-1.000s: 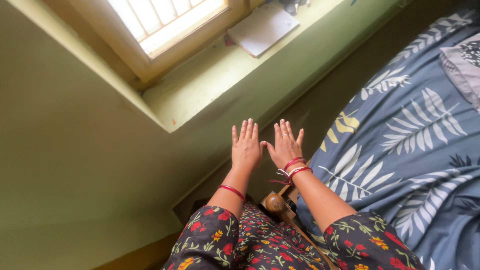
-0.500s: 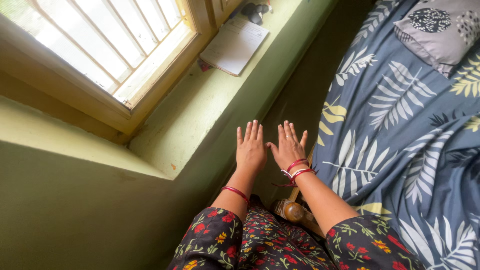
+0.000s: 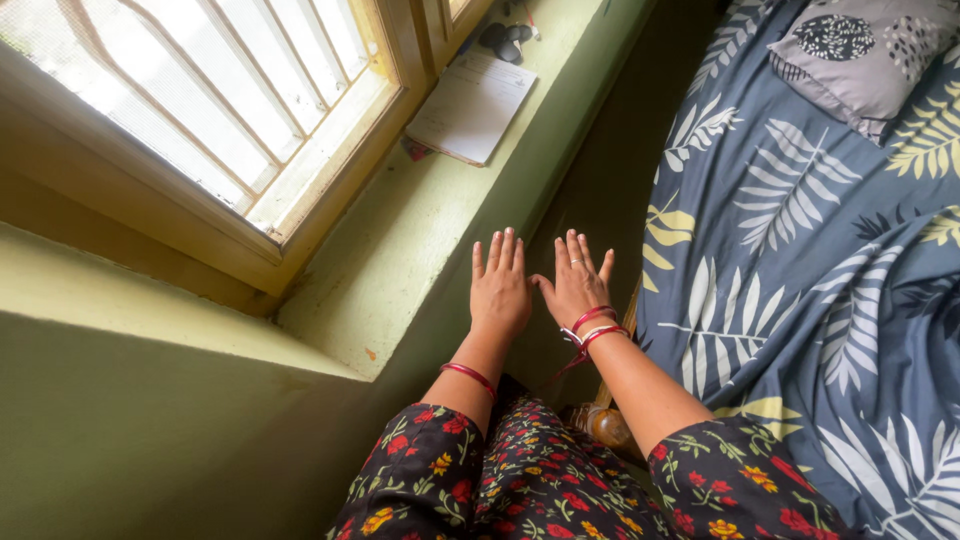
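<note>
My left hand (image 3: 500, 285) and my right hand (image 3: 574, 282) are stretched out side by side, palms down, fingers straight and slightly apart, holding nothing. Their thumbs nearly touch. Red bangles circle both wrists, and the sleeves are dark with a red and yellow flower print. The hands hover over the dark gap between the green window ledge (image 3: 400, 240) on the left and the bed (image 3: 800, 280) on the right.
A barred window (image 3: 200, 100) with a wooden frame fills the upper left. A white booklet (image 3: 470, 105) and small dark objects lie on the ledge. The bed has a blue leaf-print sheet and a grey pillow (image 3: 860, 50). A wooden bedpost knob (image 3: 610, 425) shows below my right forearm.
The view has swung left and up, showing more of the window and the pillow. Both hands stay outstretched together with fingers straight, holding nothing.
</note>
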